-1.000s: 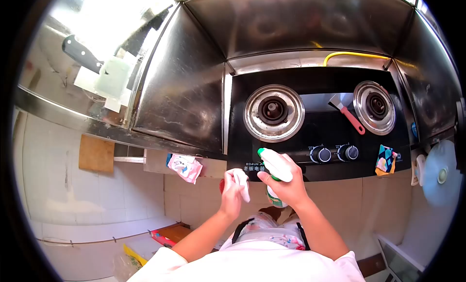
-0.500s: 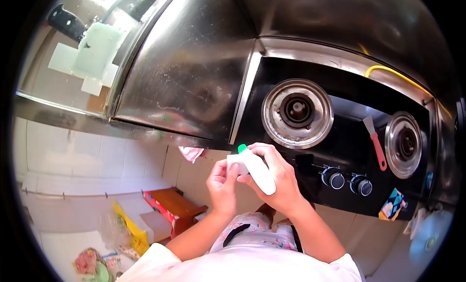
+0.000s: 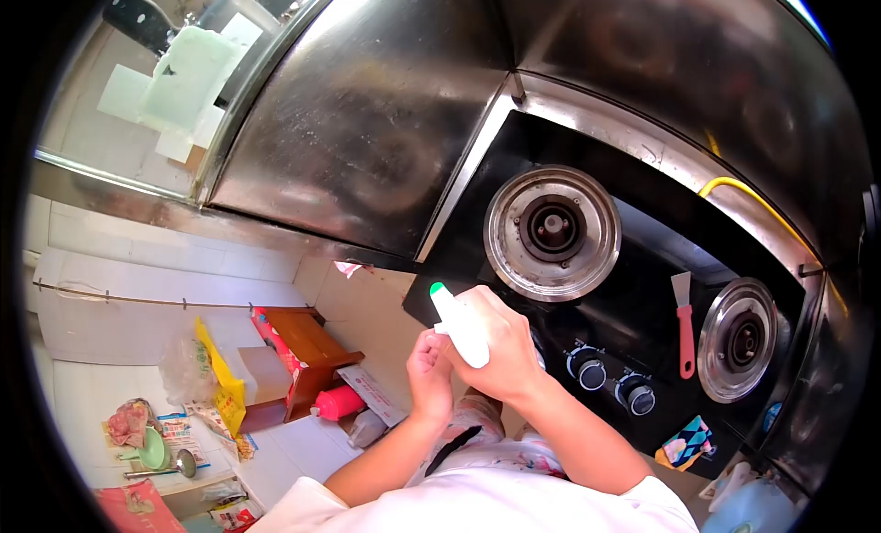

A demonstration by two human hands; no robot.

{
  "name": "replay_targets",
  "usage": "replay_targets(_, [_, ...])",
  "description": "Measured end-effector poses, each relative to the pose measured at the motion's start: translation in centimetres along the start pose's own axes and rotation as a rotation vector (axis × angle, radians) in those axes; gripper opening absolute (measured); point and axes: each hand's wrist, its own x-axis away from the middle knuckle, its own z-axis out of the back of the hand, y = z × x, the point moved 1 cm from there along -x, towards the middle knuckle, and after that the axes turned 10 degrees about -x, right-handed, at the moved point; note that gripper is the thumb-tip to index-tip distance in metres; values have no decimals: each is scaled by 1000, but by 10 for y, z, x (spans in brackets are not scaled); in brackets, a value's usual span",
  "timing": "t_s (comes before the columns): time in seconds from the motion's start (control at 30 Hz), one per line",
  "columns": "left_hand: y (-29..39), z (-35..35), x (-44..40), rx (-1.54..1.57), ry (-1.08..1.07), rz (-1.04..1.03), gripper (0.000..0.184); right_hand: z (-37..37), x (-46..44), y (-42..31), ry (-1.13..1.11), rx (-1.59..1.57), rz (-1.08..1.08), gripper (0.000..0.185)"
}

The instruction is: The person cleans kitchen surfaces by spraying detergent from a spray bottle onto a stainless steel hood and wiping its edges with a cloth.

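Closest to us is the white shirt [image 3: 505, 492] we wear, our forearms reaching out past it. Our right hand [image 3: 503, 345] is wrapped around the white head of a spray bottle [image 3: 466, 331] — its green nozzle tip [image 3: 437, 289] points away from us, over the front left corner of the stove. Our left hand [image 3: 429, 375] is just beside the bottle's head, fingers curled; we cannot tell whether they close on anything.

To our left, lower down, we see a pink bottle [image 3: 339, 403] lying near a brown wooden stool [image 3: 317, 345].

On the black stove [image 3: 633, 299], to the right of our hands, two control knobs [image 3: 592, 374] sit near its front, with a patterned cloth [image 3: 686, 443] towards the right corner. Beyond the knobs a scraper [image 3: 685, 336] with a pink handle lies between the left burner [image 3: 552, 232] and the right burner [image 3: 739, 340], nearer the right one.

Farther off, a yellow hose [image 3: 762, 201] runs along the stove's back edge — behind it rises a dark metal panel [image 3: 661, 56].
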Motion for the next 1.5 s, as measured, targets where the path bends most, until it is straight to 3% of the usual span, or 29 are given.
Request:
replay_targets(0.17, [8, -8, -12, 116, -23, 143, 22, 4, -16, -13, 50, -17, 55, 23])
replay_targets(0.2, [14, -10, -14, 125, -35, 140, 22, 4, -19, -15, 87, -9, 129, 30])
replay_targets(0.27, [29, -18, -21, 332, -147, 266, 29, 6, -23, -18, 119, 63, 273, 40])
replay_targets(0.37, [27, -22, -36, 258, -261, 393, 33, 18, -27, -30, 206, 44, 308, 41])
replay_targets(0.53, [18, -38, -43, 358, -495, 377, 29, 38, -25, -44, 330, 99, 212, 52])
replay_targets(0.67, [27, -54, -56, 269, -583, 394, 29, 62, -29, -58, 159, 120, 89, 53])
replay_targets(0.77, [54, -72, -71, 285, -683, 345, 33, 74, -43, -69, 221, 77, 229, 53])
replay_targets(0.83, [70, -80, -85, 164, -726, 295, 21, 77, -57, -76, 230, 143, 292, 56])
replay_targets(0.9, [84, -94, -105, 7, -716, -17, 19, 77, -72, -83, 295, 221, 335, 55])
replay_targets(0.93, [85, -100, -118, 66, -657, -52, 19, 72, -79, -92, 375, 230, 286, 40])
replay_targets(0.97, [86, -105, -129, 124, -601, -86, 20, 73, -85, -88, 364, 307, 341, 53])
replay_targets(1.1, [99, -109, -132, 246, -494, -57, 22, 62, -106, -93, 391, 453, 390, 46])
replay_targets(1.17, [95, -108, -134, 359, -550, 32, 22, 58, -117, -97, 393, 510, 418, 34])
replay_targets(1.3, [106, -111, -144, 638, -598, 222, 23, 50, -141, -98, 441, 504, 349, 33])
replay_targets(1.5, [140, -133, -174, 704, -632, 180, 31, 50, -175, -97, 493, 469, 479, 35])
